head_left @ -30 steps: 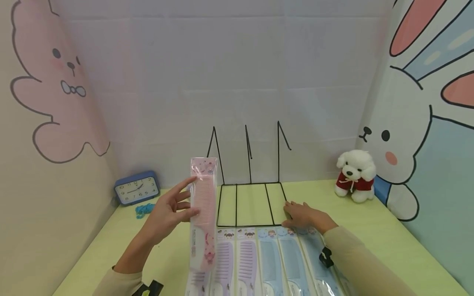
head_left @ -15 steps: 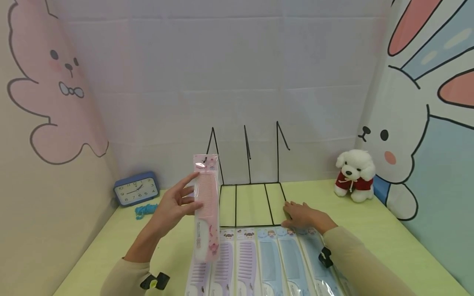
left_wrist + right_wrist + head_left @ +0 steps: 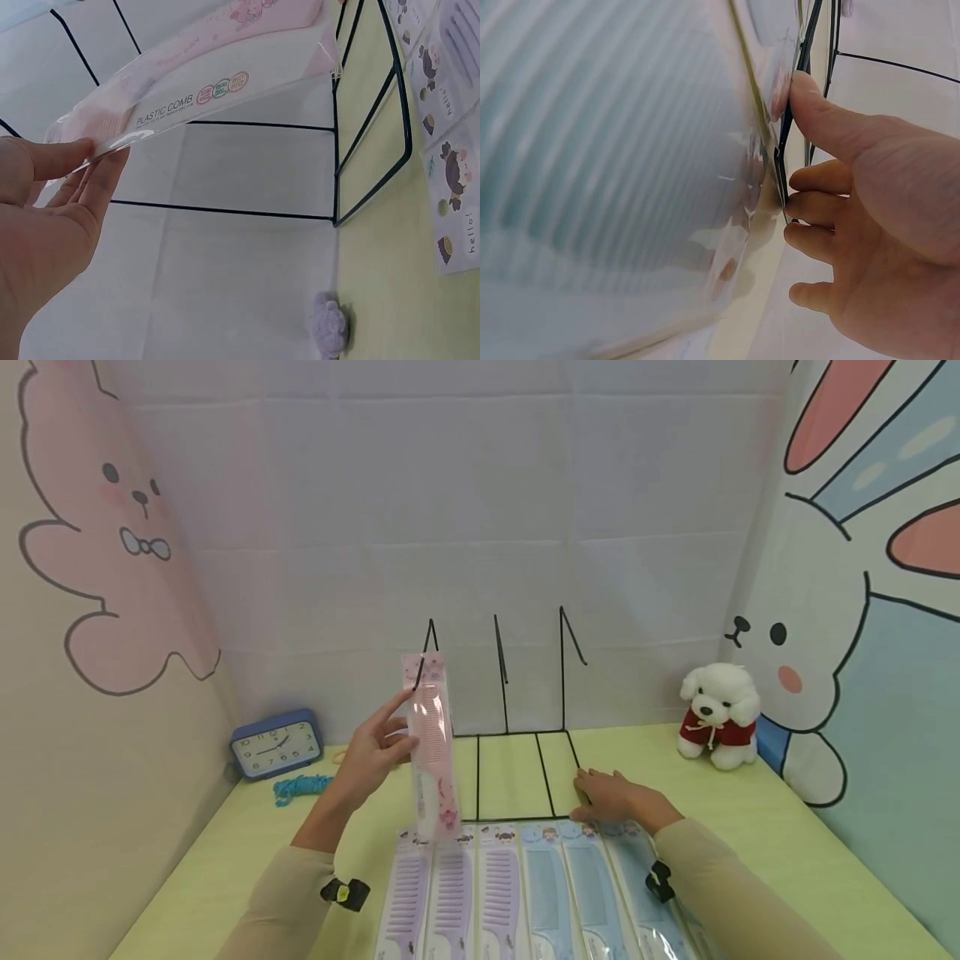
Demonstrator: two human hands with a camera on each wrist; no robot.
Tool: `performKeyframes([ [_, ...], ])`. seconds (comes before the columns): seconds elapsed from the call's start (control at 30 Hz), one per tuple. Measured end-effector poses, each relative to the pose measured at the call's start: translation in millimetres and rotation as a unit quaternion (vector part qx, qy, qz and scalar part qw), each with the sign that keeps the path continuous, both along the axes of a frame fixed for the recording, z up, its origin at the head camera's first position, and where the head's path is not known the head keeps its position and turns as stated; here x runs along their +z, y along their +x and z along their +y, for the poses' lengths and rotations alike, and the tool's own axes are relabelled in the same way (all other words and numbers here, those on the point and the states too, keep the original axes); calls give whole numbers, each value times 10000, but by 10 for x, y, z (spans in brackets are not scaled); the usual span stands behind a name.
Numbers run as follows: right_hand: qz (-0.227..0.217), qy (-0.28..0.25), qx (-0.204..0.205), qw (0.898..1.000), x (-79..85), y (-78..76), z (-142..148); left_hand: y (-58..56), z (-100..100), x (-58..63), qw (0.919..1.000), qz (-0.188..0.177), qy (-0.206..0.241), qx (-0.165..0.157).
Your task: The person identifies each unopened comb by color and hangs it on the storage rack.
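My left hand [image 3: 375, 752] pinches the edge of a packaged pink plastic comb [image 3: 433, 735] between thumb and fingers. The pack hangs upright at the left hook of a black wire display rack [image 3: 517, 817], and the hook's tip shows in front of the pack's top. Printed lettering on the pack is visible in the left wrist view, above the left hand [image 3: 52, 217]. At the rack's right front corner my right hand [image 3: 618, 797] holds the base wire. Thumb and fingertips of the right hand [image 3: 877, 202] meet that wire in the right wrist view.
Purple combs [image 3: 453, 893] and blue combs [image 3: 592, 877] in clear packs lie in a row before the rack. A blue clock [image 3: 277, 743] and a turquoise cord bundle [image 3: 300, 787] sit left. A plush dog [image 3: 720, 714] sits right. White cloth [image 3: 465, 485] hangs behind.
My left hand has moved up, right and toward the rack with the pink comb, and the hook now reaches through the pack's top. My right hand has stayed in place.
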State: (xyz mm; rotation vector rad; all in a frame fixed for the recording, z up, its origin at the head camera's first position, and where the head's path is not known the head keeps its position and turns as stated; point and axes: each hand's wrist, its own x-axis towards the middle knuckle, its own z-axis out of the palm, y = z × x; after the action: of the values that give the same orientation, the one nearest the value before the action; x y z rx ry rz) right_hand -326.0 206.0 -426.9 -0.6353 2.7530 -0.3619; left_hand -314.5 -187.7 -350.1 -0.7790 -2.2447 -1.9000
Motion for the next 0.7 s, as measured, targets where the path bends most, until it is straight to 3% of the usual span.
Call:
performKeyframes([
  [0.2, 43, 20, 9, 10000, -5, 6, 1, -225, 117, -15, 9990, -9, -55, 433],
  [0.47, 53, -28, -102, 9999, 44, 25, -9, -438, 192, -32, 9981, 65, -19, 618],
  [0.7, 61, -38, -77, 9999, 13, 21, -15, -596, 198, 9, 9975, -106, -118, 693],
])
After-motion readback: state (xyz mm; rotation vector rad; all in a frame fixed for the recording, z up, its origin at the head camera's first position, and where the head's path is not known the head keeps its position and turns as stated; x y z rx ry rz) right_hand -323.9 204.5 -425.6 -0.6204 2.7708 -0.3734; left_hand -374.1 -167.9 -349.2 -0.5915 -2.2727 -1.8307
